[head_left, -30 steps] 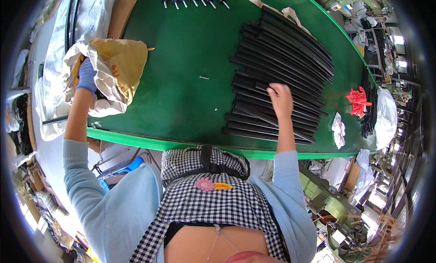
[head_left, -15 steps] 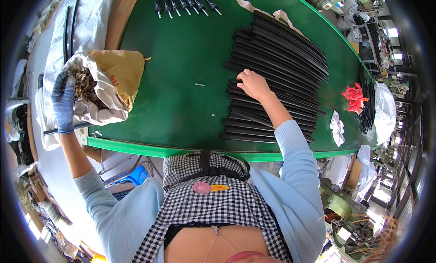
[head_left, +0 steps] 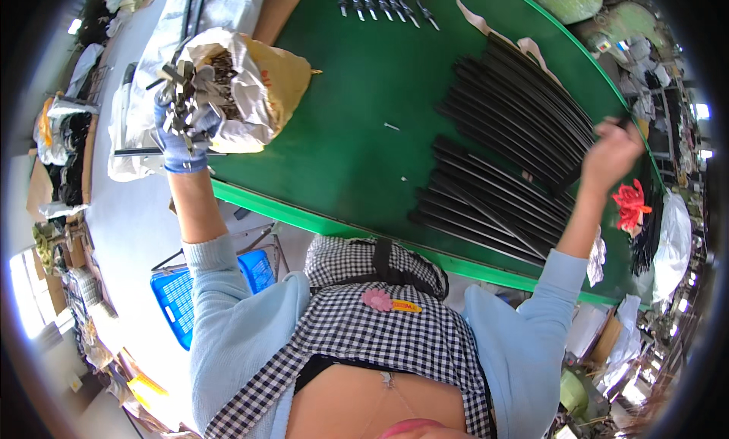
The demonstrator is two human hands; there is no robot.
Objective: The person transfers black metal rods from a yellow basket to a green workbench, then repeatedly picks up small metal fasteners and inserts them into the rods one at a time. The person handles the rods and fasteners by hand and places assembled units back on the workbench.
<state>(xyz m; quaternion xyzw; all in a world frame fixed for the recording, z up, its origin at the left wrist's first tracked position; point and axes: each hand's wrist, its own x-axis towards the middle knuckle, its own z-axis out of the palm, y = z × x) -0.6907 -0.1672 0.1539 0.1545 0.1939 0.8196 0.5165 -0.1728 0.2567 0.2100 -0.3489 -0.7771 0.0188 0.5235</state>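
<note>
My left hand (head_left: 182, 139), in a blue-grey glove, is closed on a bunch of small metal pieces (head_left: 181, 97). It is beside the mouth of a white-lined yellow paper bag (head_left: 285, 78), which has more such pieces inside. My bare right hand (head_left: 612, 157), smeared by motion, is at the right end of the black tubes. Its fingers are closed around a dark tube (head_left: 568, 182), which is also blurred. The other black tubes (head_left: 512, 105) lie side by side on the green table in two groups, with a gap between them.
Several bent black tubes with metal ends (head_left: 383, 5) lie at the table's far side. A small screw (head_left: 391, 126) lies mid-table. Toward the right are a red cloth flower (head_left: 630, 205), a black bundle (head_left: 645, 242) and a white bag (head_left: 673, 245). A blue crate (head_left: 173, 302) stands below.
My left hand has come up with a bunch of metal pieces in it. My right hand has moved right, from the tubes' left ends past their right ends, and a gap has opened among the tubes.
</note>
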